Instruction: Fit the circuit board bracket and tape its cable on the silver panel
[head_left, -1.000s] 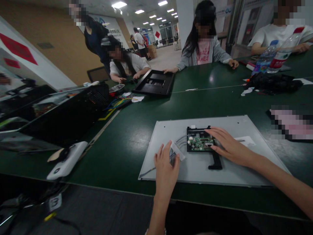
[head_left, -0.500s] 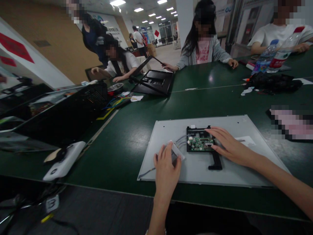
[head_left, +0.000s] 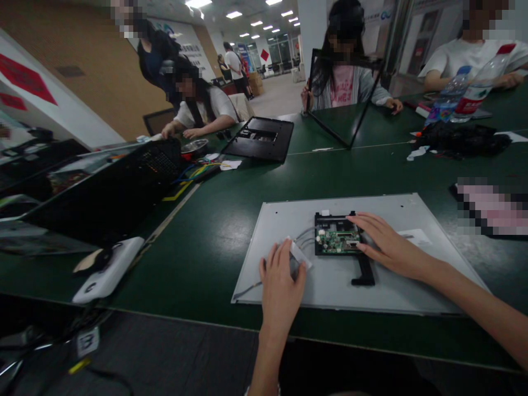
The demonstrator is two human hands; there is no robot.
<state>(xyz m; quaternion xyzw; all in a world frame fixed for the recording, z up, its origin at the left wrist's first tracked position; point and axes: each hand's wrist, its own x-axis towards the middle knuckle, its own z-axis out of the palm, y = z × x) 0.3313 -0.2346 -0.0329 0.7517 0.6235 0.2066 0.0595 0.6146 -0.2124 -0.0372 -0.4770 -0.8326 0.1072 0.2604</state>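
Nearest: L hand (head_left: 284, 275) curled over small white-edged piece (head_left: 300, 254), thumb by its corner; can't tell if gripped. R hand (head_left: 371, 236) spread, thumb & fingertips apart at R edge of black bracket (head_left: 365, 269). Inside bracket: green circuit board (head_left: 336, 242), approx. mid-panel, w/ grey cables (head_left: 305, 232) running twd L hand. Board prob. light, stiff, fragile: best held by bracket rim, not by its face; cables prob. soft, easily tugged. Underneath: pale flat panel (head_left: 270, 220), prob. rigid & a bit slick, best taken by opp. edges. All on dark green table (head_left: 206, 242), smooth, w/ some glare. Across: black casing (head_left: 259, 140), co-worker (head_left: 341, 88) w/ thin black frame (head_left: 330, 130) held tilted, bottles (head_left: 447, 99) to R. Beyond: large room, ceiling lights (head_left: 234, 15) on, ppl (head_left: 234, 63) in bkgd.
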